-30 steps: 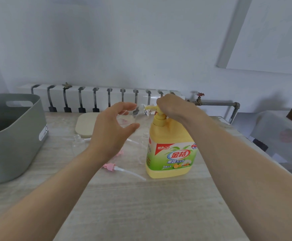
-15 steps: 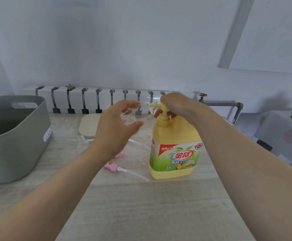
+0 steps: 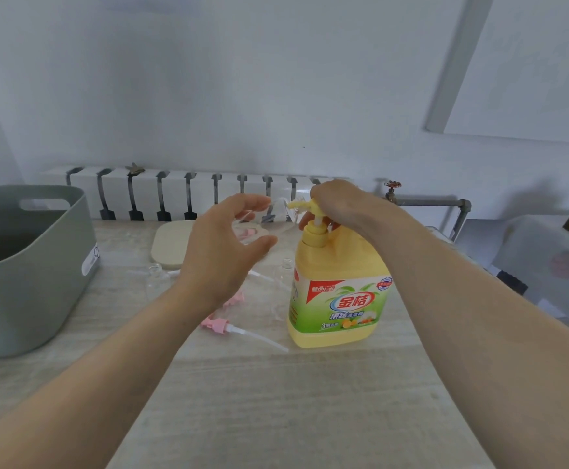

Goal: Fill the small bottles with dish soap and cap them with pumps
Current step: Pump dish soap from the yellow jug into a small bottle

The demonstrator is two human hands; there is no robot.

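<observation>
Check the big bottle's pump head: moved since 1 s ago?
Yes, up. The pump head under the right hand has risen off the dish soap bottle's yellow collar; a white stem now shows between them.

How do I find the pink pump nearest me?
Find the big yellow soap jug on the table. Just left of its base lies a pink pump. Unlike the other pink pumps behind it, its whole long white tube shows.

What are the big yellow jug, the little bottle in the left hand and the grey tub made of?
Yellow jug: opaque plastic, likely, semi-gloss with a printed label. Little bottle in the left hand: clear and glossy; plastic or glass, unclear. Grey tub: matte plastic, it seems, with a moulded handle cut-out.
</observation>
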